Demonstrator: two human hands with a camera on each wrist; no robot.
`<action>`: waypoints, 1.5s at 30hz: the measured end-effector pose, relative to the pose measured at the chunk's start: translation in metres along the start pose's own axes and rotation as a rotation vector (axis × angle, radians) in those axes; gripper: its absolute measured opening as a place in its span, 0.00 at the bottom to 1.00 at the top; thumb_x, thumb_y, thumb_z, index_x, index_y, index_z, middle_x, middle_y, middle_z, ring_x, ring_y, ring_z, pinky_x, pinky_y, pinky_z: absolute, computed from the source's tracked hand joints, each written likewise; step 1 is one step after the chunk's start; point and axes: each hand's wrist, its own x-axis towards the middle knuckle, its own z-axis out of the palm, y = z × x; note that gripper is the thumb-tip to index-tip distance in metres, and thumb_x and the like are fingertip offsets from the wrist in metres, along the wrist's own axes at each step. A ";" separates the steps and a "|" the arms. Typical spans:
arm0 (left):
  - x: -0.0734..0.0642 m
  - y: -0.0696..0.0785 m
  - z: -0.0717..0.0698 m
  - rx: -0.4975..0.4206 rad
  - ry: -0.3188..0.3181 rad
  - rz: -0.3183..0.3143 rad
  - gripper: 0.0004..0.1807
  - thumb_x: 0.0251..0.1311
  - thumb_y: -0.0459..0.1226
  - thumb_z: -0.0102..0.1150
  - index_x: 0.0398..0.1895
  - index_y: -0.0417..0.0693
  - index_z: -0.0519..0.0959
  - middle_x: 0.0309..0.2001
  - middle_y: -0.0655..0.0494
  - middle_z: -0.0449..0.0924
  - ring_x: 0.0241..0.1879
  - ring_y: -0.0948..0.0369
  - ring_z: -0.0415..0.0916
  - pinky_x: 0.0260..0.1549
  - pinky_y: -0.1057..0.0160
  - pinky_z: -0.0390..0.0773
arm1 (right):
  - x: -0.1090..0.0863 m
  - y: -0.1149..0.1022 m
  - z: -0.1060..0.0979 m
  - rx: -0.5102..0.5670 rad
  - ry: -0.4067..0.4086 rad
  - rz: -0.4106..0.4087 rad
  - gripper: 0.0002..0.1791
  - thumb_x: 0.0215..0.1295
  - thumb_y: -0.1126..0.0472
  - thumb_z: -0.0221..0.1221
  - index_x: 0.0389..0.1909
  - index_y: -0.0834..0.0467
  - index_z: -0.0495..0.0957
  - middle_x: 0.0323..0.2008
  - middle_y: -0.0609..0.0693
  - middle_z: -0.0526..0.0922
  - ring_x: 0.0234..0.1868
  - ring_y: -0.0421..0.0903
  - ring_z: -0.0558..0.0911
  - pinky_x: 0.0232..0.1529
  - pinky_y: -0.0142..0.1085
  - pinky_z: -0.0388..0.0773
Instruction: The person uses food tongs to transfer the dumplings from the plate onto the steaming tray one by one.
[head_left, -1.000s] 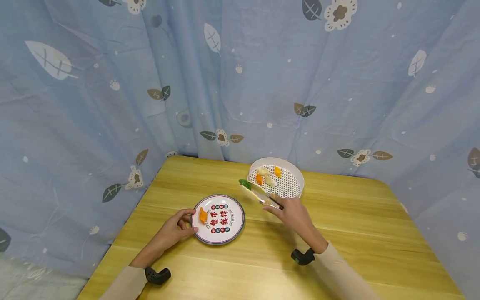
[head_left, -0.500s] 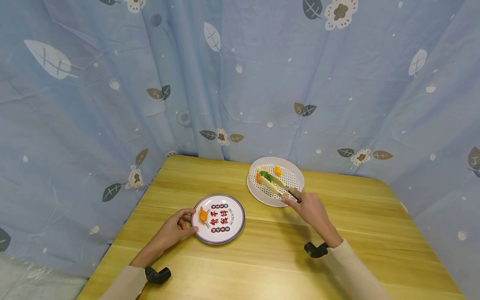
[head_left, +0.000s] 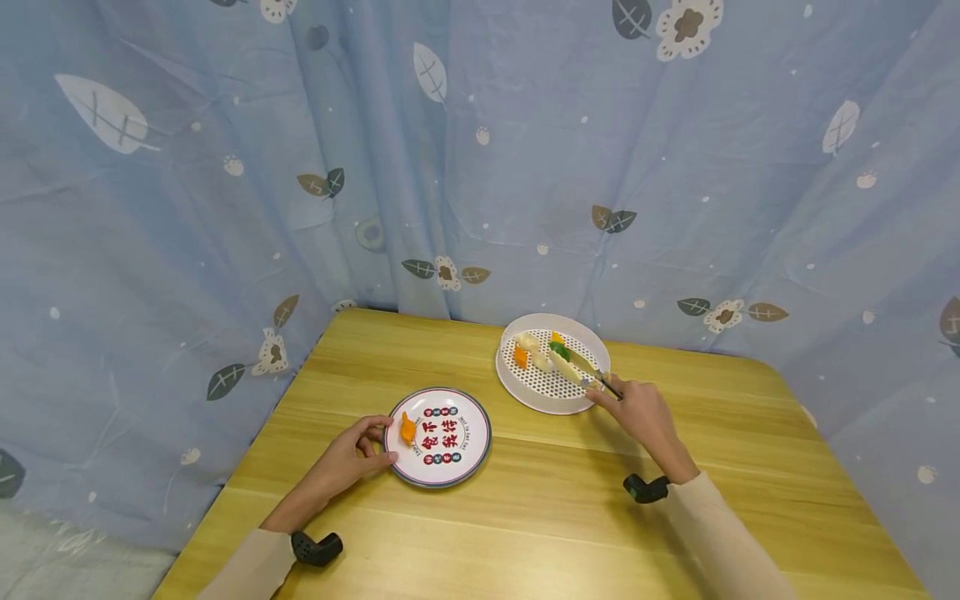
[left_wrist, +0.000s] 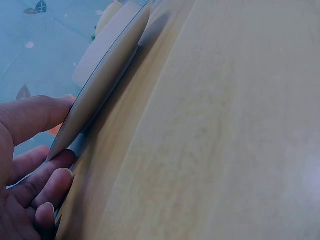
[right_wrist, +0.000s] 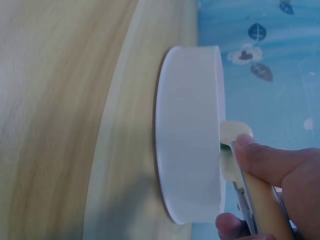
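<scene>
My left hand [head_left: 348, 458] pinches the left rim of a white plate [head_left: 471, 454] with red characters; in the left wrist view the thumb lies over the plate [left_wrist: 107, 82] and fingers sit under it. An orange dumpling-like piece [head_left: 407, 428] lies on that plate beside my fingertips. My right hand [head_left: 637, 410] grips tongs [head_left: 567, 368] with pale tips. Between the tips is a green piece [head_left: 560, 351], over a round white perforated tray [head_left: 536, 400]. The right wrist view shows the tongs' handle [right_wrist: 265, 200] under my thumb; the tray's wall [right_wrist: 190, 135] hides most of the tips.
Inside the tray lie an orange piece [head_left: 521, 357], two pale pieces [head_left: 542, 361] and a yellow-orange piece [head_left: 557, 337] partly behind the green one. The wooden table [head_left: 525, 517] ends at a blue patterned curtain [head_left: 525, 167] behind the tray.
My right hand has carried the green piece in the tongs from left of the tray to over its right part. My left hand stays on the plate rim.
</scene>
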 end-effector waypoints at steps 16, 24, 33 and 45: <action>-0.001 0.000 0.000 -0.008 -0.006 0.003 0.32 0.59 0.38 0.75 0.66 0.45 0.74 0.48 0.48 0.76 0.37 0.55 0.68 0.28 0.65 0.68 | 0.018 0.000 -0.001 -0.034 -0.091 0.049 0.30 0.69 0.40 0.64 0.48 0.66 0.86 0.23 0.54 0.74 0.21 0.48 0.68 0.22 0.39 0.62; 0.001 -0.001 0.000 0.002 -0.005 0.009 0.31 0.59 0.38 0.75 0.65 0.46 0.75 0.48 0.48 0.76 0.36 0.55 0.69 0.30 0.66 0.69 | 0.024 -0.003 -0.006 -0.034 -0.138 0.086 0.28 0.68 0.39 0.65 0.22 0.58 0.72 0.19 0.49 0.62 0.21 0.47 0.66 0.22 0.39 0.60; -0.001 -0.001 0.001 0.015 0.001 -0.023 0.31 0.58 0.39 0.76 0.65 0.48 0.75 0.48 0.48 0.76 0.36 0.55 0.68 0.29 0.66 0.69 | 0.021 0.000 -0.005 -0.018 -0.132 0.086 0.28 0.67 0.37 0.64 0.33 0.62 0.82 0.19 0.50 0.64 0.21 0.48 0.68 0.23 0.40 0.61; 0.001 0.000 0.001 0.021 0.009 -0.029 0.31 0.58 0.39 0.77 0.65 0.49 0.76 0.48 0.49 0.76 0.37 0.55 0.68 0.29 0.65 0.68 | 0.013 -0.009 -0.005 0.016 -0.035 0.039 0.40 0.66 0.36 0.65 0.66 0.64 0.77 0.20 0.52 0.73 0.22 0.49 0.68 0.22 0.40 0.62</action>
